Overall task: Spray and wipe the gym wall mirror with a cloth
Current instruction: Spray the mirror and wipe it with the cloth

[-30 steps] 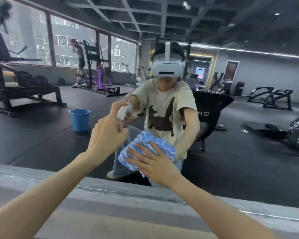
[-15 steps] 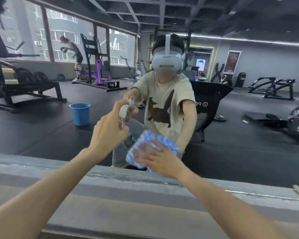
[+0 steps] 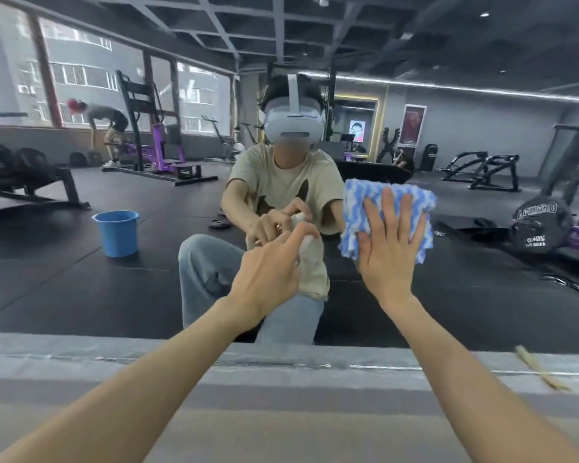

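Mirror: the wall mirror [image 3: 448, 295] fills the view above a grey ledge [image 3: 281, 379] and reflects the person and the gym.
Cloth: the blue-and-white cloth [image 3: 358, 202] is folded into a thick pad and lies flat on the glass, right of centre.
Right hand: the right hand [image 3: 386, 259] has its fingers straight and spread, the palm pressing the cloth to the mirror.
Left hand: the left hand [image 3: 268, 269] is curled round a small white spray bottle [image 3: 306, 243], just left of the cloth. The fingers cover the nozzle, so its aim is hard to tell.
Cloth handling: soft and light, likely to bunch; a flat palm over its middle suits it.
Bottle handling: small, light and probably stiff plastic; grip the body with a finger on top.
Mirror handling: hard, smooth and breakable; use even pressure.
Containers: a blue bucket [image 3: 117, 232] shows in reflection on the floor, its contents unseen. The bottle's fill is hidden.
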Demonstrator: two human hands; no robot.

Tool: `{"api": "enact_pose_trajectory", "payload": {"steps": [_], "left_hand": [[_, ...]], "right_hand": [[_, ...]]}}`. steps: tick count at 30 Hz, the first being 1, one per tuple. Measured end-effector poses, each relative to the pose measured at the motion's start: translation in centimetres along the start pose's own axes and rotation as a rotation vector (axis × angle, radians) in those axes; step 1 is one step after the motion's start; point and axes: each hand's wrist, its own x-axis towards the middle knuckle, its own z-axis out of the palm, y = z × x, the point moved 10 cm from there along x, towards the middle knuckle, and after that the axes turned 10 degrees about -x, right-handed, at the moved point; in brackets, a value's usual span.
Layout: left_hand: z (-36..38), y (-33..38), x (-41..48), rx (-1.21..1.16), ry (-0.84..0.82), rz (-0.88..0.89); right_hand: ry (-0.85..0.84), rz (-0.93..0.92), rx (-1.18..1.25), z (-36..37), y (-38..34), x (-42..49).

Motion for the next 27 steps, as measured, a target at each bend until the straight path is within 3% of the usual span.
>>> {"api": "enact_pose_trajectory", "payload": {"steps": [7, 12, 13, 17, 18, 19, 20, 23, 24, 25, 27], "left_hand": [[-1.0, 0.8, -0.4, -0.034, 0.041, -0.006], [-3.3, -1.6, -1.3, -0.064, 0.146, -0.082], [-3.7, -2.4, -1.8, -0.083, 0.176, -0.131], [-6.3, -3.4, -2.1, -0.046, 0.244, -0.166], [-7.1, -3.2, -1.6, -0.039, 0.247, -0.142], [-8.0, -3.1, -0.9, -0.039, 0.255, -0.128], [-9.0, -3.0, -0.3, -0.038, 0.279, -0.120], [-11.3, -2.3, 1.8, -0.038, 0.339, -0.127], [-11.8, -2.0, 2.4, -0.053, 0.340, -0.127], [-12.4, -1.5, 2.9, -0.067, 0.340, -0.119], [-13.3, -1.1, 3.5, -0.089, 0.354, -0.109]], "right_hand": [[-0.064, -0.058, -0.010, -0.2, 0.1, -0.9], [-0.048, 0.091, 0.044, -1.0, -1.9, -0.6], [-0.044, -0.018, 0.032, -0.9, -4.5, -1.3], [-0.051, -0.904, -0.008, 0.6, -14.0, -5.9], [-0.011, -0.984, -0.013, 0.4, -13.6, -3.8], [0.071, -0.945, -0.025, -0.6, -12.7, 0.2], [0.126, -0.776, -0.034, -1.6, -11.0, 5.9], [0.153, 0.025, 0.001, -4.8, -3.7, 18.0], [0.147, 0.110, 0.016, -5.0, -3.9, 17.3], [0.162, 0.042, 0.029, -4.4, -5.7, 14.7], [0.077, -0.429, 0.091, -2.1, -12.1, 4.3]]}}
